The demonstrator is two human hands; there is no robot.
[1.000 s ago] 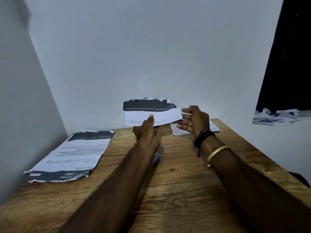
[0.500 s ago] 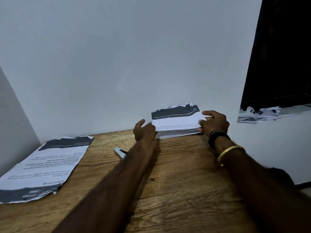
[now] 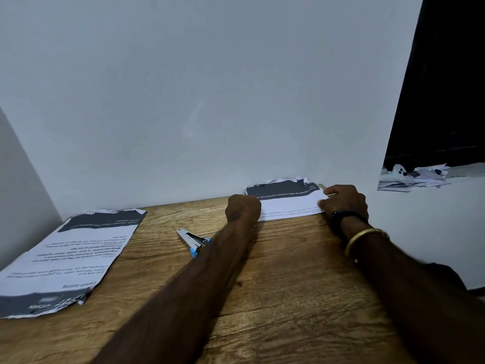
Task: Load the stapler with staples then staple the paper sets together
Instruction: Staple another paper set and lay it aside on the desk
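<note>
Your right hand (image 3: 343, 199) pinches the right edge of the paper set (image 3: 288, 204) lying at the far side of the table (image 3: 288, 279); your left hand (image 3: 242, 210) is curled at its left edge, grip hidden. The sheets look light and floppy, so hold them squared near a corner.

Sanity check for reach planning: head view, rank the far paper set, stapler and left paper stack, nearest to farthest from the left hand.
1. far paper set: touching the left hand, on its right.
2. stapler: lying just left of that forearm, nearer the person.
3. left paper stack: far off to the left.
</note>
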